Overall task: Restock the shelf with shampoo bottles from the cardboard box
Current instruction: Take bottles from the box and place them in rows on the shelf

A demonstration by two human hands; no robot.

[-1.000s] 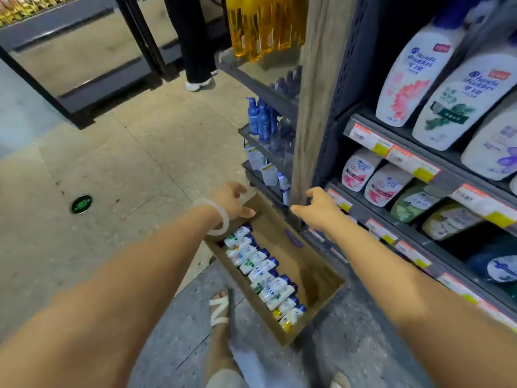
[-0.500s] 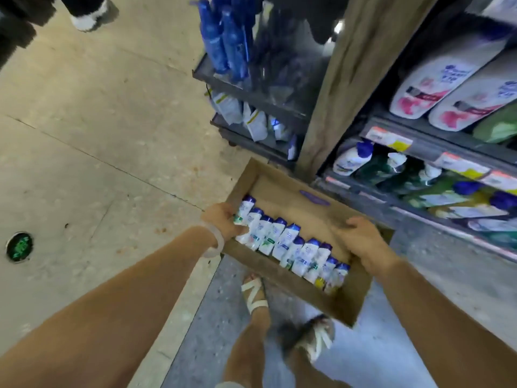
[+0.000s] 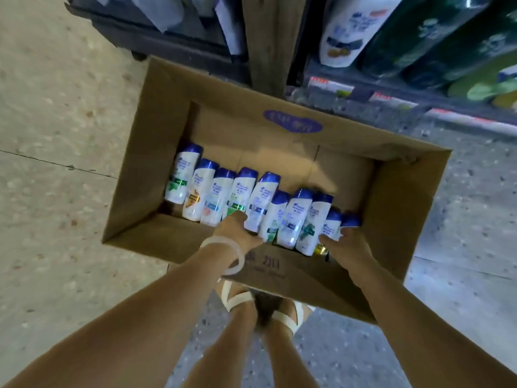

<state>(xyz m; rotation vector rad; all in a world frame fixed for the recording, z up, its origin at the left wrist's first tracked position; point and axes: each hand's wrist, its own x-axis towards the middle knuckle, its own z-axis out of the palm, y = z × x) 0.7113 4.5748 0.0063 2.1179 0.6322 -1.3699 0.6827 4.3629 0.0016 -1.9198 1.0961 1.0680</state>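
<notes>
Shampoo bottles (image 3: 240,191) lie flat, blue caps toward shelf (image 3: 391,99).

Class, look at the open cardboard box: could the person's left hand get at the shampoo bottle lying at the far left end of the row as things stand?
Probably yes. The cardboard box is open on top, nothing covers the leftmost bottle, and the left hand is already inside at the row's middle, so a short sideways move should reach it.

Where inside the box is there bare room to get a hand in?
Bare cardboard floor lies between the bottle row and the far wall of the cardboard box, widest toward the right end. The near wall is crowded: bottles packed side by side, with left hand and right hand there.
</notes>
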